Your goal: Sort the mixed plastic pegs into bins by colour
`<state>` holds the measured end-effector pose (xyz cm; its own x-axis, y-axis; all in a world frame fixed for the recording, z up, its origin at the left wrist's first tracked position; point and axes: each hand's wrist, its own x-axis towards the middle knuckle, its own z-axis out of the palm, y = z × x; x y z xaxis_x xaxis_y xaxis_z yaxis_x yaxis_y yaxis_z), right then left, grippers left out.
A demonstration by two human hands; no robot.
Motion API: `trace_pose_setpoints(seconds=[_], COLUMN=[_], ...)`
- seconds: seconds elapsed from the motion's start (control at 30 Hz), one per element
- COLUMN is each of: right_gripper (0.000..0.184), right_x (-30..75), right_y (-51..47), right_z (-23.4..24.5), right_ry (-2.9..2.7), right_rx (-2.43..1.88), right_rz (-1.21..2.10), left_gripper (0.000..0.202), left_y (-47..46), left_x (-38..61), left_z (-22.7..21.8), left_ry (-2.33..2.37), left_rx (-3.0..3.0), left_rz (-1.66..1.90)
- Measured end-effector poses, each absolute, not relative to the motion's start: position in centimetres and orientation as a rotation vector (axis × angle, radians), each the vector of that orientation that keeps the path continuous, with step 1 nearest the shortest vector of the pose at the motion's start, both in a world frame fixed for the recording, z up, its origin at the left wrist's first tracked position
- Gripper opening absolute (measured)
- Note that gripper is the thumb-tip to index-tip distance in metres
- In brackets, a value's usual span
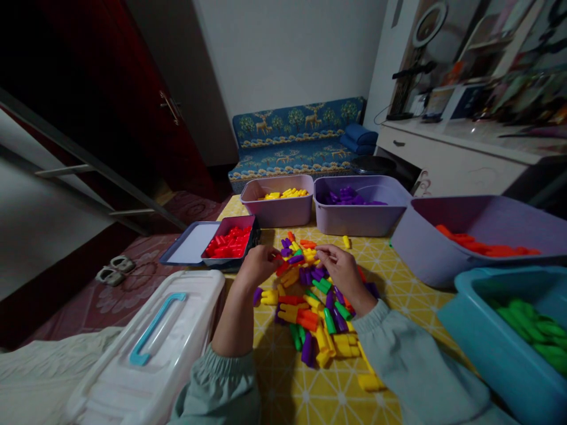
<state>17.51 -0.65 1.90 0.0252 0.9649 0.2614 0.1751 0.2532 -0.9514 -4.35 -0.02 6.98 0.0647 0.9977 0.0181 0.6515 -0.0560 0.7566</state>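
Underneath, a yellow tablecloth [336, 404] with white lines; beyond, a blue deer-patterned sofa [283, 158], a dark red door [146, 106] at left and a white dresser [447, 154] at right. On the cloth, between the forearms, a loose heap of coloured plastic toy pieces [306, 319]. Left hand [259, 264] over its far side, fingertips bunched, perhaps on a red piece [279, 257]; right hand [341, 267] opposite, thumb and forefinger nearly meeting, any hold impossible to tell. Behind the right wrist, half-hidden pieces; at the right edge, a cut-off teal tub [473, 321]; on the dresser, blurred clutter [487, 109].
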Motion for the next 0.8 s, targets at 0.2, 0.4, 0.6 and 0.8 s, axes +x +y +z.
trace_pose_setpoints(seconds=[0.2, 0.4, 0.6, 0.8], right_gripper=[0.028, 0.031, 0.025, 0.024], right_x=[17.3, 17.0, 17.1, 17.3], right_y=[-1.0, -1.3, -1.1, -1.2], right_z=[2.5, 2.6, 2.4, 3.1], right_ry=[-1.454, -1.486, -1.538, -1.671], right_rx=[-1.094, -1.073, -1.144, -1.198], right_rz=[0.857, 0.857, 0.764, 0.642], left_gripper=[0.041, 0.054, 0.054, 0.046], left_y=[0.1, 0.1, 0.4, 0.4], left_x=[-0.2, 1.6, 2.4, 2.5], left_z=[6.7, 5.6, 4.8, 4.4], left_ry=[1.120, 1.092, 1.147, 1.153], left_rx=[1.164, 1.035, 1.094, 1.196], left_rz=[1.119, 1.195, 1.287, 1.353])
